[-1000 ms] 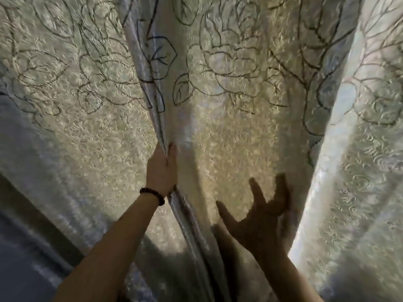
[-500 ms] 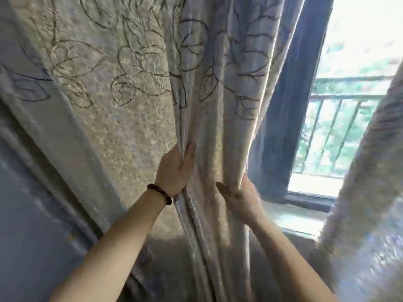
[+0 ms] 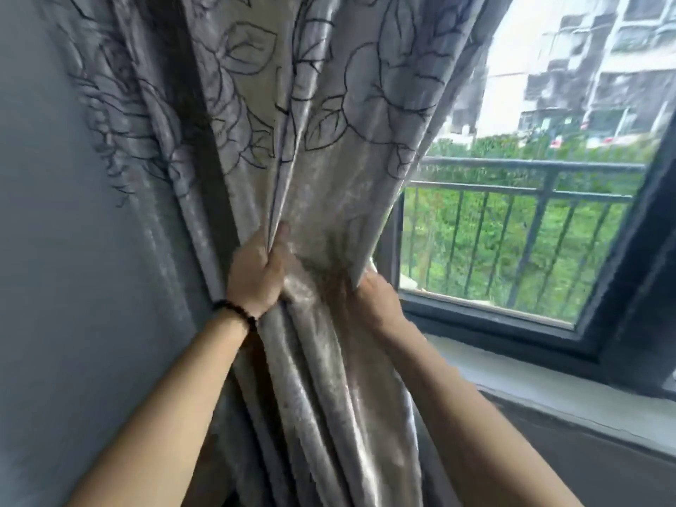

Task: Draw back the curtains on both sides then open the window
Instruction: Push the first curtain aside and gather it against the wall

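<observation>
The left curtain [image 3: 329, 148], pale shiny fabric with dark leaf outlines, hangs bunched in folds against the wall at the left. My left hand [image 3: 256, 276], with a dark bead bracelet at the wrist, is closed on a fold of it. My right hand [image 3: 373, 301] grips the curtain's right edge, its fingers partly hidden behind the cloth. The window [image 3: 512, 250] to the right is uncovered; its dark frame and glass pane look shut. The right curtain is out of view.
A grey wall [image 3: 66, 287] fills the left side. A pale windowsill [image 3: 548, 393] runs below the window frame. Outside are a dark metal railing [image 3: 530, 192], green bushes and apartment blocks.
The left curtain has been pulled left and gathered into a bunch by both hands. The window, hidden a second ago, is now exposed. My right hand went from open to gripping the curtain edge.
</observation>
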### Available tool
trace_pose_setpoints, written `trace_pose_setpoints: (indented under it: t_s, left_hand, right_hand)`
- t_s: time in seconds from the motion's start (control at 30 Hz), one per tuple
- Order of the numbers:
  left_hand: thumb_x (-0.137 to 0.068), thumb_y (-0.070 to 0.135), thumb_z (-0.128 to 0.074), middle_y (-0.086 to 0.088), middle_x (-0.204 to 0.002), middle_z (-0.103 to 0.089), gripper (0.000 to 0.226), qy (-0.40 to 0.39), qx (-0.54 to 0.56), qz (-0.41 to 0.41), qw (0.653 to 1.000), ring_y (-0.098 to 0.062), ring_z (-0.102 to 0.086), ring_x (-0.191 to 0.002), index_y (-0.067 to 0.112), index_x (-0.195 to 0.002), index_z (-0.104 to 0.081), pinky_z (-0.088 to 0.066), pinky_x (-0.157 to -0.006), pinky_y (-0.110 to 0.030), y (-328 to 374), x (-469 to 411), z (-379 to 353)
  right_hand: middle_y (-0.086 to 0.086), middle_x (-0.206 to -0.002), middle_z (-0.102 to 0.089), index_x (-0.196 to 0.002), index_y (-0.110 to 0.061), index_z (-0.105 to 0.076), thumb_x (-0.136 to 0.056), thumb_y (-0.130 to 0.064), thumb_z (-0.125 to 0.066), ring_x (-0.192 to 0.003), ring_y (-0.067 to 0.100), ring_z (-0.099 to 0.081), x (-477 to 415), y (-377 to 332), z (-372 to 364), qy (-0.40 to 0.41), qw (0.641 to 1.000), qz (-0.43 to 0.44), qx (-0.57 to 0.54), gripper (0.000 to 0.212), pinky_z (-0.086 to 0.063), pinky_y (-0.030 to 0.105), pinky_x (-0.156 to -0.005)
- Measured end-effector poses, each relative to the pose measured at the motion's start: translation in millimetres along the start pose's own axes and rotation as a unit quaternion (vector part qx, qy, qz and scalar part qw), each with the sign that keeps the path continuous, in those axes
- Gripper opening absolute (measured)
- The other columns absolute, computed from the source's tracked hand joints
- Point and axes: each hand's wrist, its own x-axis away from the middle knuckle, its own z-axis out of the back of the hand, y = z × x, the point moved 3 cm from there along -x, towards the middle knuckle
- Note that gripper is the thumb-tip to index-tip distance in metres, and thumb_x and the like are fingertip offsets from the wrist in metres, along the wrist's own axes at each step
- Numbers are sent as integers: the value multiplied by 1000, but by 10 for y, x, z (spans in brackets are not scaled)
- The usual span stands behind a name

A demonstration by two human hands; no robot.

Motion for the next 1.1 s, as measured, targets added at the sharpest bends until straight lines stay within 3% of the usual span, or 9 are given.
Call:
trace_pose_setpoints:
  t_s: [0.13,0.23,0.33,0.47,0.63,0.77,0.83,0.9,1.1]
  left_hand:
    - [-104,39,-42,-25,-75,-65,45,23,-37,4,999,-42,-65,-77,-1,-102,-62,-34,-58,-28,-583,-268,485]
    - [-102,51,-37,-1,-59,-58,50,-4,-24,16,1000,-36,-67,-69,8,-99,-62,-44,-57,-33,-781,-415,568]
    - [-103,46,-39,-1,-89,-66,47,-34,-5,28,999,-23,-64,-90,7,-122,-59,-39,-72,-22,-742,-468,470]
    - [-99,62,-31,1,-103,-68,64,-118,23,22,992,-18,-64,-96,16,-141,-45,-46,-88,-27,-659,-474,115]
    - [-103,50,-33,-1,-110,-68,48,-139,36,-11,990,-16,-61,-104,17,-134,-50,-43,-86,-21,-577,-561,-299]
    - [-91,72,-22,-13,-73,-68,82,-113,5,5,994,-12,-62,-63,5,-131,-49,-46,-63,-25,-738,-767,-421]
    - [-96,60,-30,-11,-71,-67,63,-97,11,9,995,-6,-57,-57,10,-125,-55,-43,-59,-15,-820,-884,-432]
    - [-102,44,-37,-7,-69,-65,39,-79,19,10,997,-11,-57,-57,15,-120,-57,-42,-56,-19,-917,-978,-420]
    - [-104,34,-42,11,-49,-40,26,-88,43,-2,995,-6,-42,-45,11,-98,-52,-30,-48,-23,-1129,-1230,-440]
  right_hand:
    - [19,-132,-54,-131,-20,-50,-85,-40,-46,-114,42,-59,-385,-178,-777,-123,990,3,66,50,-42,35,-77]
    - [11,-109,-56,-120,-25,-57,-82,-38,-54,-108,39,-58,-462,-171,-855,-134,989,10,64,40,-44,33,-77]
    - [2,-132,-50,-136,-26,-52,-72,-31,-70,-128,27,-47,-449,-253,-479,-14,993,95,-64,67,-44,38,-103]
    - [1,-163,-23,-156,-28,-14,-87,-56,-61,-150,21,-24,-538,-534,444,259,930,116,-234,88,-23,54,-121]
    - [6,-158,-33,-157,-19,-16,-92,-58,-54,-144,20,-29,-914,-916,1325,389,902,108,-150,85,-27,49,-119]
    - [2,-143,-44,-155,-13,-21,-86,-59,-63,-132,17,-40,-1411,-1003,1387,389,906,154,-69,92,-36,36,-110]
    - [4,-141,-48,-154,-15,-23,-86,-54,-65,-130,20,-44,-1647,-1030,1253,375,909,171,-63,89,-40,37,-107]
    - [7,-147,-46,-155,-13,-23,-89,-45,-63,-137,24,-42,-1833,-1073,1102,368,906,195,-69,83,-39,41,-111]
    - [18,-143,-49,-152,-2,-29,-92,-8,-55,-132,31,-46,-2039,-1397,805,404,888,205,-77,65,-29,17,-96]
